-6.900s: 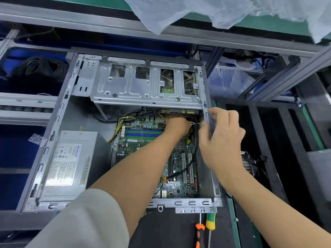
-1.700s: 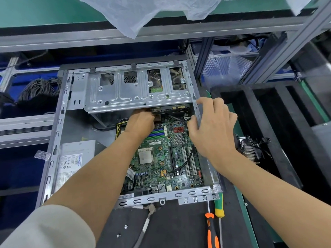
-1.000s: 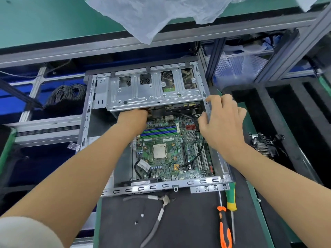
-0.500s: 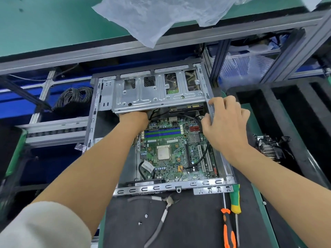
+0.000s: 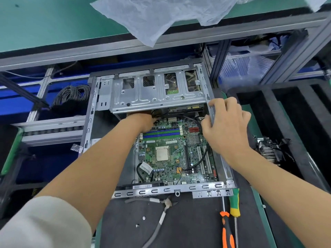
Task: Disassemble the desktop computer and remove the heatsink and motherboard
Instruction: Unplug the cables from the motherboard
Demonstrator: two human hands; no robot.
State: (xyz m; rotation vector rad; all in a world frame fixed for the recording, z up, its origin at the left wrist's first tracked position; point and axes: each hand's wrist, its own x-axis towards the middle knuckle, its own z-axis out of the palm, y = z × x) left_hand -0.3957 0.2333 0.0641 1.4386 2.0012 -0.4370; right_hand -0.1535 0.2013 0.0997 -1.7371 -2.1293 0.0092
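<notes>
Green motherboard (image 5: 172,154) lies flat in the open case (image 5: 172,191) on the table (image 5: 188,230). Left hand (image 5: 141,120) reaches under the metal drive cage (image 5: 157,97) at the board's far edge; its fingers are hidden, grip unclear. Right hand (image 5: 225,129) curls round the case's right wall. Pliers (image 5: 161,212) and screwdrivers (image 5: 231,222) lie nearer; a heatsink (image 5: 268,151) sits right.

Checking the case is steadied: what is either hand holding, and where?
Right hand grips the case's right side rail near the drive cage. Left hand reaches under it, grip hidden.
</notes>
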